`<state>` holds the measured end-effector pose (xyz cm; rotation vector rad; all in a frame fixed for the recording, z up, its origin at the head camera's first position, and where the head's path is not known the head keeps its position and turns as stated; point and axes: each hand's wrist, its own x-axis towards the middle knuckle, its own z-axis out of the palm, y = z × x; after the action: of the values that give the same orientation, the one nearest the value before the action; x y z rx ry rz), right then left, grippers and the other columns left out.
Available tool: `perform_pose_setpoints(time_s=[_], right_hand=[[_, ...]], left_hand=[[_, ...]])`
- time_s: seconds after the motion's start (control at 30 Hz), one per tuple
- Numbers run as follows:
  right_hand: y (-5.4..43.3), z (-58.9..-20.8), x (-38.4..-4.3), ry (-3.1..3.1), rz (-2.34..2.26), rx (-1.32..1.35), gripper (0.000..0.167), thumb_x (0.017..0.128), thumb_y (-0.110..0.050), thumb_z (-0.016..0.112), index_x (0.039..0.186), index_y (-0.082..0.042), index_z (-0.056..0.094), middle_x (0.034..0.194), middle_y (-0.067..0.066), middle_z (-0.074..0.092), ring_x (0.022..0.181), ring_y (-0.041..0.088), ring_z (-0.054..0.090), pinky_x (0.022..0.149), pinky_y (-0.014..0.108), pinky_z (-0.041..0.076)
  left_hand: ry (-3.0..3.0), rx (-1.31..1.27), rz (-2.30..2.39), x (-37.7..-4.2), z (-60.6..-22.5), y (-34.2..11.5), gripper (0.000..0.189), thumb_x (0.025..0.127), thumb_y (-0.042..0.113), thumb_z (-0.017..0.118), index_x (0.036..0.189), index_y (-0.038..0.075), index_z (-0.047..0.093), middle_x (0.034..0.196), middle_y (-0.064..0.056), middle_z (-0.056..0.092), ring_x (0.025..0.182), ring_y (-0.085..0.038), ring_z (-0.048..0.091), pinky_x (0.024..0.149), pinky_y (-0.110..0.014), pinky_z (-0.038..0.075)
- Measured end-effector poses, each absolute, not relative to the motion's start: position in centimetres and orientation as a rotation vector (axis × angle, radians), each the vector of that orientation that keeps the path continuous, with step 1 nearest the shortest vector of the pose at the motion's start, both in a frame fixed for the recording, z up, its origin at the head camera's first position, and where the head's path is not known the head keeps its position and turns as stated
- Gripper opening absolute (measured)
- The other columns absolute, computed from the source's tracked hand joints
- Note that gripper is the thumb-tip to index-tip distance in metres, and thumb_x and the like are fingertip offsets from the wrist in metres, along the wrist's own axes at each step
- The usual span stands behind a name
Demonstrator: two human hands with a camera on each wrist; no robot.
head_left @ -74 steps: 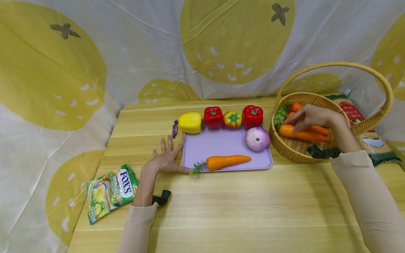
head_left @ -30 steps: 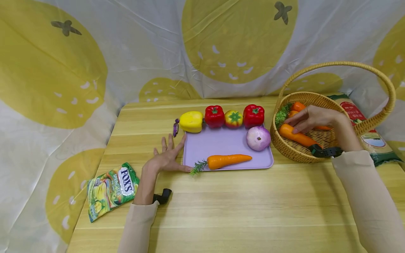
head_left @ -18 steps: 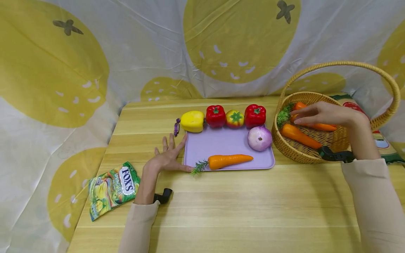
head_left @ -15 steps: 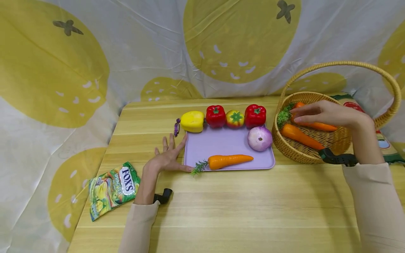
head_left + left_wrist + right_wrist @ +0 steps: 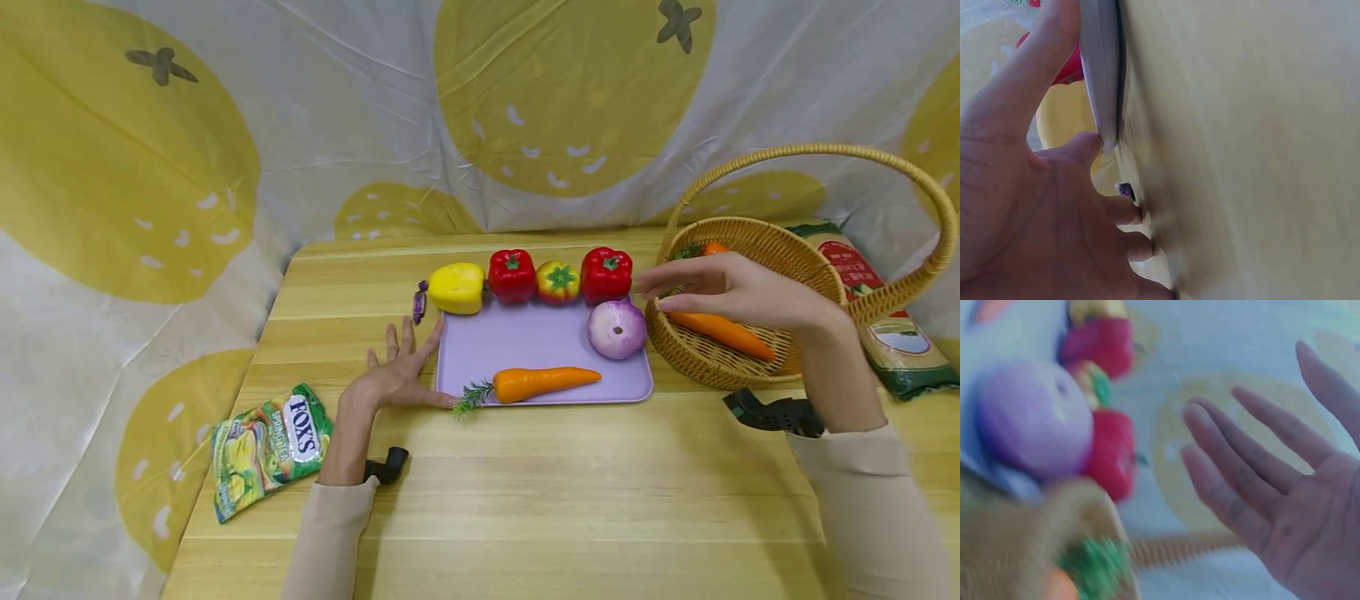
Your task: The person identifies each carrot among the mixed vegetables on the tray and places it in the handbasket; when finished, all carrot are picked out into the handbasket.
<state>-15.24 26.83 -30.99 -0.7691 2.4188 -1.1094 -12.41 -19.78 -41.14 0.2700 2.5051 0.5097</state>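
Right hand: the right hand [image 5: 731, 287] hangs in the air above the left rim of the wicker basket [image 5: 750, 371], forearm stretched out from the lower right, fingertips pointing toward the onion [image 5: 617, 329].
Right grip: fingers straight and slightly spread, holding nothing (the right wrist view shows a bare palm).
Left hand: the left hand [image 5: 397, 375] lies flat on the tabletop [image 5: 562, 500], thumb along the left edge of the purple tray [image 5: 525, 346].
Left grip: fingers fanned, thumb and forefinger touching the tray's edge.
Carrots: one carrot [image 5: 543, 382] lies on the tray's front; another [image 5: 720, 331] lies in the basket below the right hand.
Peppers: a row at the tray's far edge.
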Motion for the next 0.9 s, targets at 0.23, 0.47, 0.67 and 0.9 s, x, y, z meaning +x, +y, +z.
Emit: perform_pose_setpoints(time_s=[0.23,0.47,0.67,0.9], right_hand=[[21.1,-34.0,-15.0,2.33,-1.18,-0.823,0.045,0.099,-0.025,0.071,0.143,-0.032,0.061,0.144,-0.006,0.063,0.125,0.02,0.06,0.1,0.037,0.053],[16.4,-36.8,-14.8,2.18,-1.218,-0.988,0.057,0.095,-0.026,0.076,0.148,-0.023,0.057,0.153,0.0,0.057,0.138,0.034,0.055,0.112,0.063,0.044],[13.5,-39.0,-14.6,2.112,-1.199,-1.093,0.055,0.094,-0.024,0.078,0.146,-0.018,0.06,0.149,0.01,0.06,0.138,0.034,0.055,0.117,0.059,0.042],[12.0,-40.2,-14.6,2.035,-1.202,-1.051,0.055,0.093,-0.019,0.079,0.145,-0.013,0.061,0.144,0.008,0.063,0.136,0.029,0.058,0.119,0.053,0.043]], left_hand=[[2.52,0.283,0.517,-12.4,-41.5,-20.0,0.131,0.077,0.073,0.077,0.165,0.037,-0.014,0.165,-0.026,-0.033,0.152,-0.053,-0.03,0.113,-0.084,-0.011],[2.533,0.284,0.552,-12.7,-42.6,-20.4,0.134,0.07,0.082,0.075,0.162,0.045,-0.015,0.165,-0.022,-0.035,0.152,-0.051,-0.029,0.111,-0.085,-0.012],[2.537,0.263,0.501,-13.1,-43.4,-20.6,0.134,0.069,0.084,0.074,0.16,0.049,-0.018,0.165,-0.018,-0.037,0.153,-0.047,-0.032,0.114,-0.083,-0.012],[2.512,0.277,0.494,-12.4,-41.1,-19.8,0.13,0.078,0.071,0.078,0.165,0.035,-0.012,0.166,-0.026,-0.031,0.153,-0.052,-0.028,0.114,-0.083,-0.011]])
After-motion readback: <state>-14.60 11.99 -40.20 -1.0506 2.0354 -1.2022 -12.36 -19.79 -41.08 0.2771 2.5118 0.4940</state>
